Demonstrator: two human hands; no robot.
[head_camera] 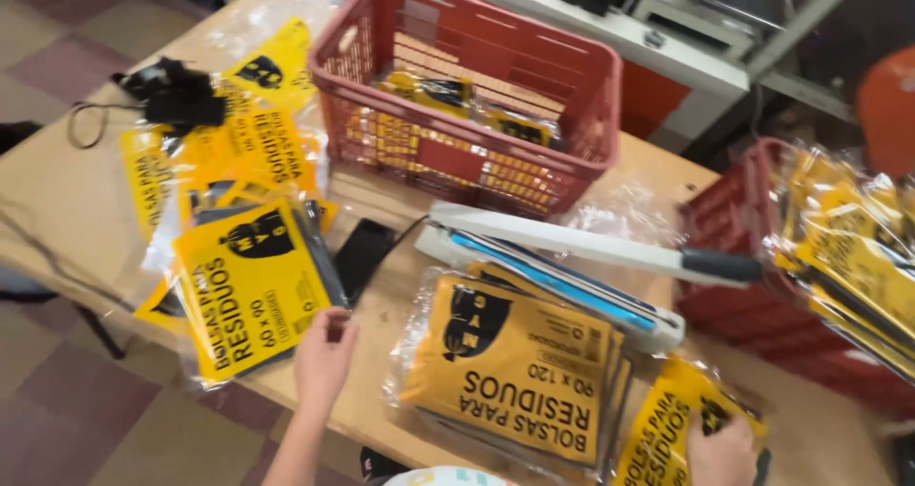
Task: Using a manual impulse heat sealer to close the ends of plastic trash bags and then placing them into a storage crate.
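Note:
My left hand (pixel 324 354) rests near the front table edge, its fingertips touching the corner of a yellow-and-black packet of bags (pixel 250 286) on the left stack. My right hand (pixel 721 451) presses on another yellow packet (pixel 667 419) at the lower right. Between my hands lies a stack of larger yellow packets in clear plastic (pixel 515 372). Just behind that stack sits a white heat sealer (pixel 572 257) with a raised arm and dark handle.
A red plastic basket (pixel 457 157) with a few yellow packets stands at the back of the wooden table (pixel 76 191). A second red basket (pixel 734 210) full of packets is at the right. A black phone (pixel 362 254) and black cables (pixel 176 95) lie left.

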